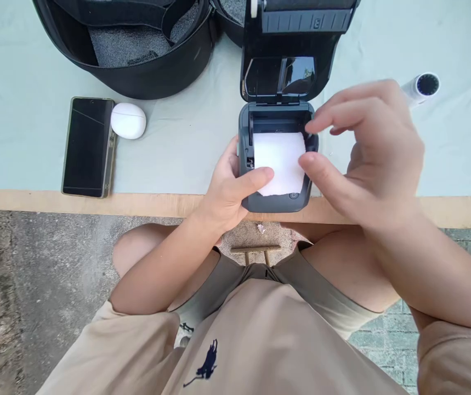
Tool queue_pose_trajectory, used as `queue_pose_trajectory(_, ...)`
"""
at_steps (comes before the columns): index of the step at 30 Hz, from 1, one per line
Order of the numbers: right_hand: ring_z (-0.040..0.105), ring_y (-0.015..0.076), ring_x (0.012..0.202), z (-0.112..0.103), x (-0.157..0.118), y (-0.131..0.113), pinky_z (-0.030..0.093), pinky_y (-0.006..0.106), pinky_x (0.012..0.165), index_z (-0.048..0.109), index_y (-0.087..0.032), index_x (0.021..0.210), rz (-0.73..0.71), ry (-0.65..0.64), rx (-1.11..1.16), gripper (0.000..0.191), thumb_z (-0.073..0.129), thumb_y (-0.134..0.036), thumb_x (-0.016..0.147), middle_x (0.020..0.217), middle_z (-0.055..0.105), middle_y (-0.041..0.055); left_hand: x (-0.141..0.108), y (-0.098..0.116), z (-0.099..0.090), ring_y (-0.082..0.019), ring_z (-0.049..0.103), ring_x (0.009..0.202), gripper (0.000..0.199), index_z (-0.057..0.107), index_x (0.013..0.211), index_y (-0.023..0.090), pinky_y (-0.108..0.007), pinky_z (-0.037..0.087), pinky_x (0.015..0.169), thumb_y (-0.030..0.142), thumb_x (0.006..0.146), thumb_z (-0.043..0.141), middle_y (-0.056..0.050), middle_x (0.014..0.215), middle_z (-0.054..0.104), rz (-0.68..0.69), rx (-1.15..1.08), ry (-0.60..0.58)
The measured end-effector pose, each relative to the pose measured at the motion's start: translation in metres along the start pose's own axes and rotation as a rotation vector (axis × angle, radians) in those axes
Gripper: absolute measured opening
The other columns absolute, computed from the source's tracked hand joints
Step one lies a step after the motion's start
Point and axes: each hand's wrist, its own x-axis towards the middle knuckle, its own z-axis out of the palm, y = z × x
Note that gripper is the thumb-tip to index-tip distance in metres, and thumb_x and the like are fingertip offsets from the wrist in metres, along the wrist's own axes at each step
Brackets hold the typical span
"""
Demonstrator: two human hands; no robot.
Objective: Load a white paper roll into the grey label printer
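A small dark grey label printer (276, 204) sits at the table's front edge with its lid (287, 46) swung up and back. White paper (281, 156) comes out of its compartment and lies over the front. My left hand (235, 184) grips the printer's left side, its thumb pressing on the paper. Just right of the printer is my right hand (367, 145), thumb and fingers apart, with nothing visible between them. Its fingertips are close to the paper's right edge; whether they touch it I cannot tell.
On the left lie a phone (87, 147) and a white rounded case (128, 120). An unzipped black case (136, 77) stands at the back left. Behind my right hand is a white cylinder with a dark end (426, 85). A wooden strip (157, 204) edges the table.
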Motion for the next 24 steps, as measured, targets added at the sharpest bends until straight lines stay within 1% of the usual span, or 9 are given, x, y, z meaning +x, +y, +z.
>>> queue_pose_trajectory(3, 0.053, 0.0206, 0.111, -0.0007, -0.0004, 0.0037, 0.053, 0.034, 0.079, 0.053, -0.023, 0.11, 0.129, -0.098, 0.055, 0.036, 0.066, -0.036, 0.079, 0.11, 0.055, 0.0076, 0.001, -0.0009, -0.0001, -0.031, 0.067, 0.107, 0.051, 0.05, 0.112, 0.022, -0.041, 0.061, 0.083, 0.026, 0.069, 0.077, -0.005, 0.103, 0.069, 0.021, -0.016, -0.012)
queue_pose_trajectory(6, 0.051, 0.0213, 0.114, -0.0031, -0.0008, 0.0057, 0.052, 0.034, 0.078, 0.05, -0.027, 0.114, 0.152, -0.164, 0.142, 0.042, 0.068, -0.036, 0.077, 0.116, 0.052, 0.0063, 0.0014, -0.0008, 0.0007, -0.03, 0.068, 0.106, 0.046, 0.051, 0.112, 0.022, -0.04, 0.061, 0.082, 0.028, 0.073, 0.074, -0.005, 0.103, 0.069, 0.034, -0.014, -0.006)
queue_pose_trajectory(10, 0.048, 0.0238, 0.117, -0.0063, 0.0, 0.0059, 0.052, 0.038, 0.083, 0.047, -0.03, 0.118, 0.198, -0.172, 0.186, 0.049, 0.067, -0.044, 0.076, 0.124, 0.05, 0.0054, 0.0013, -0.0012, -0.0003, -0.03, 0.07, 0.101, 0.055, 0.049, 0.112, 0.024, -0.04, 0.061, 0.079, 0.021, 0.066, 0.079, -0.003, 0.1, 0.071, 0.003, 0.005, -0.01)
queue_pose_trajectory(12, 0.045, 0.0252, 0.122, -0.0066, 0.0004, 0.004, 0.052, 0.041, 0.086, 0.045, -0.031, 0.121, 0.207, -0.161, 0.186, 0.051, 0.066, -0.047, 0.077, 0.128, 0.048, 0.0054, 0.0011, -0.0011, -0.0003, -0.03, 0.07, 0.1, 0.055, 0.049, 0.113, 0.023, -0.04, 0.061, 0.078, 0.022, 0.067, 0.078, -0.004, 0.101, 0.071, 0.006, 0.011, -0.037)
queue_pose_trajectory(15, 0.04, 0.0251, 0.129, -0.0062, 0.0002, 0.0004, 0.052, 0.041, 0.09, 0.041, -0.033, 0.124, 0.197, -0.213, 0.185, 0.057, 0.069, -0.041, 0.075, 0.131, 0.043, 0.0058, 0.0009, 0.0001, 0.0008, -0.03, 0.069, 0.102, 0.046, 0.05, 0.113, 0.023, -0.038, 0.061, 0.075, 0.028, 0.074, 0.073, -0.006, 0.106, 0.069, 0.028, 0.017, -0.031)
queue_pose_trajectory(17, 0.039, 0.0248, 0.131, -0.0061, -0.0001, -0.0006, 0.053, 0.041, 0.093, 0.04, -0.034, 0.125, 0.211, -0.258, 0.222, 0.062, 0.072, -0.037, 0.072, 0.133, 0.04, 0.0049, 0.0007, 0.0009, 0.0013, -0.029, 0.069, 0.103, 0.044, 0.05, 0.112, 0.023, -0.036, 0.061, 0.073, 0.029, 0.075, 0.072, -0.006, 0.107, 0.069, 0.022, 0.031, -0.011)
queue_pose_trajectory(19, 0.042, 0.0232, 0.129, -0.006, 0.0, 0.0004, 0.053, 0.039, 0.095, 0.041, -0.034, 0.124, 0.254, -0.222, 0.288, 0.062, 0.073, -0.037, 0.071, 0.134, 0.04, 0.0034, 0.0003, 0.0013, 0.0009, -0.029, 0.069, 0.102, 0.047, 0.049, 0.112, 0.023, -0.036, 0.06, 0.073, 0.027, 0.073, 0.073, -0.006, 0.107, 0.068, 0.008, 0.047, -0.015)
queue_pose_trajectory(22, 0.041, 0.0184, 0.133, -0.0057, 0.0015, 0.0038, 0.052, 0.034, 0.099, 0.042, -0.033, 0.123, 0.342, -0.019, 0.396, 0.056, 0.069, -0.04, 0.074, 0.138, 0.037, 0.0011, -0.0009, 0.0008, -0.0008, -0.028, 0.068, 0.101, 0.054, 0.047, 0.115, 0.024, -0.035, 0.059, 0.073, 0.026, 0.069, 0.076, -0.006, 0.107, 0.067, -0.004, 0.089, -0.054)
queue_pose_trajectory(24, 0.041, 0.0167, 0.133, -0.0057, 0.0029, 0.0052, 0.053, 0.03, 0.097, 0.037, -0.034, 0.13, 0.433, 0.054, 0.509, 0.06, 0.066, -0.045, 0.078, 0.141, 0.037, 0.0003, -0.0016, 0.0005, -0.0019, -0.028, 0.068, 0.101, 0.056, 0.047, 0.116, 0.024, -0.035, 0.059, 0.074, 0.027, 0.068, 0.076, -0.006, 0.109, 0.066, 0.003, 0.14, -0.082)
